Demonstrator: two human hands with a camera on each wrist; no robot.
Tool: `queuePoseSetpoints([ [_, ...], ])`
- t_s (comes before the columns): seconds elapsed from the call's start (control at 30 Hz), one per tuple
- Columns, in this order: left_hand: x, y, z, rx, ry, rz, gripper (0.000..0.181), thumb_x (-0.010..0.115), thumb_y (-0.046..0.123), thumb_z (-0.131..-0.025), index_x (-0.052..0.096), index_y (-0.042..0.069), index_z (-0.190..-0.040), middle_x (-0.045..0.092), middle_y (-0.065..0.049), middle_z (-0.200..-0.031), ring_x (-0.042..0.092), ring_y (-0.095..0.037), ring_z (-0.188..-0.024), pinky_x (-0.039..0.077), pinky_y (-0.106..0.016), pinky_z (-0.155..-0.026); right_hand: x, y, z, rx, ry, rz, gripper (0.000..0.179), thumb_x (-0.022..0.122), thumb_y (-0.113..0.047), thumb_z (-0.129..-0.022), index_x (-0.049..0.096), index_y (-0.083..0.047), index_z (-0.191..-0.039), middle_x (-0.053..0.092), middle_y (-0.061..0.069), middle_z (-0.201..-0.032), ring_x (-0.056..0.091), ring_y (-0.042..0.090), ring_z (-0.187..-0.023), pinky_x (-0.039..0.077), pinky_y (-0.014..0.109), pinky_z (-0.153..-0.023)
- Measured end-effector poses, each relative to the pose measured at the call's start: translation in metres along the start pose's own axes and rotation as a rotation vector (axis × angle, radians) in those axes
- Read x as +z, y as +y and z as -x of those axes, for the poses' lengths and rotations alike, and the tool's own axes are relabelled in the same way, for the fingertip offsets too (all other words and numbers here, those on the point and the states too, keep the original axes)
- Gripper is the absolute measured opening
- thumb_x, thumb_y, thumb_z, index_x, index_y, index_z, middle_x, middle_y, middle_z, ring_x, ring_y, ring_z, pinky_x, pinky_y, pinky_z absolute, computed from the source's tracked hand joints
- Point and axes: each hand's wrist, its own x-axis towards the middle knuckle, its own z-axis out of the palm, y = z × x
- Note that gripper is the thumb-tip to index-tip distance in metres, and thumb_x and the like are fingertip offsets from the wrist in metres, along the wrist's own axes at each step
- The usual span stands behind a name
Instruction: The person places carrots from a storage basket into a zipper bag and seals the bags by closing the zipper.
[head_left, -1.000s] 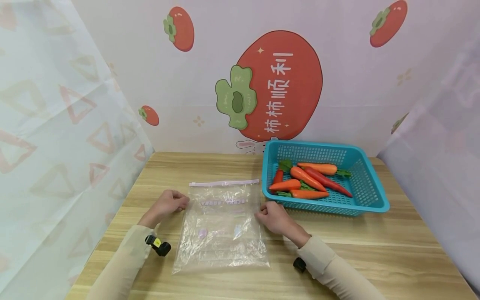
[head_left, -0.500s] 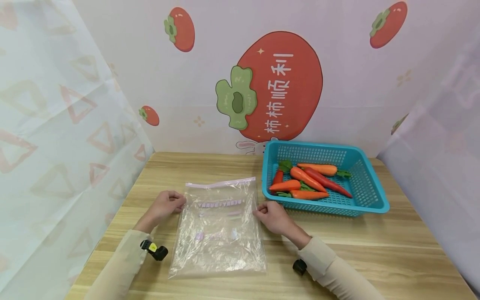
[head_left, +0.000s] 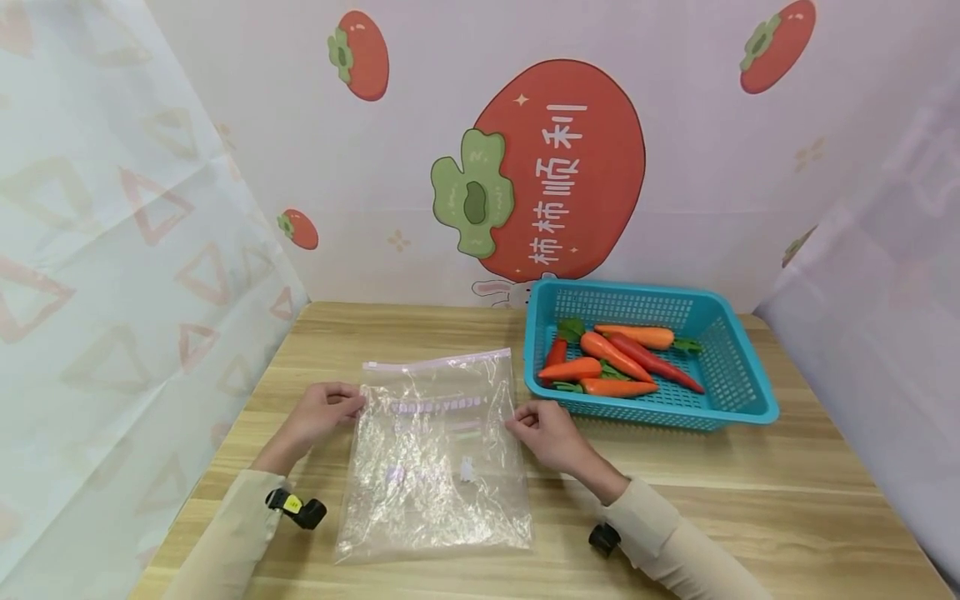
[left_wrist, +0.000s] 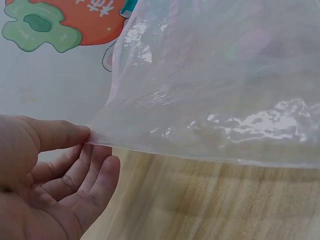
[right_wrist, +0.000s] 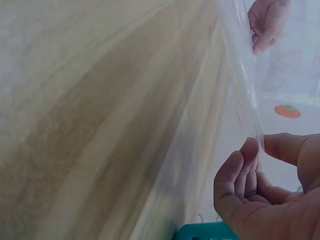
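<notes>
A clear plastic zip bag (head_left: 442,467) with a pale pink slider strip along its far edge lies between the two hands. My left hand (head_left: 322,414) pinches its left edge near the top; the left wrist view shows thumb and forefinger closed on the film of the bag (left_wrist: 210,115). On the opposite edge, my right hand (head_left: 551,435) pinches the bag between thumb and fingertips, as the right wrist view also shows (right_wrist: 260,185). Faint printed purple lettering crosses the upper part of the bag.
A turquoise plastic basket (head_left: 645,411) stands at the back right, just beyond the right hand. Inside it lie several carrots (head_left: 618,388) and a long red chili pepper (head_left: 656,363). The wooden table (head_left: 720,517) meets a printed cloth backdrop (head_left: 405,167) behind.
The bag has shifted left and its slider edge has risen a little. My left hand has moved slightly left with it; the right hand has stayed nearly in place.
</notes>
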Motion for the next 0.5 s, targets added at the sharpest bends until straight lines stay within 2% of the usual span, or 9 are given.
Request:
queuePoseSetpoints([
  [0.27,-0.005,0.008,0.007,0.024,0.011,-0.014,0.030,0.063,0.013,-0.106,0.065,-0.013,-0.121,0.074,-0.021,-0.111,0.070,-0.009,-0.090,0.063,-0.028,-0.083,-0.002,-0.009,0.010,-0.020,-0.017,-0.013,0.012,0.072,-0.019,-0.101,0.074,-0.007,-0.100,0.070,0.002,-0.087,0.059,0.013,-0.073,0.051,0.024,-0.062],
  [0.5,-0.006,0.016,0.012,0.044,0.017,0.011,0.030,0.065,0.015,-0.106,0.065,-0.011,-0.121,0.074,-0.017,-0.108,0.070,-0.007,-0.089,0.063,-0.025,-0.084,-0.006,-0.015,0.016,-0.051,-0.014,-0.022,0.012,0.072,-0.019,-0.101,0.073,-0.007,-0.099,0.070,0.002,-0.085,0.058,0.013,-0.072,0.050,0.023,-0.061],
])
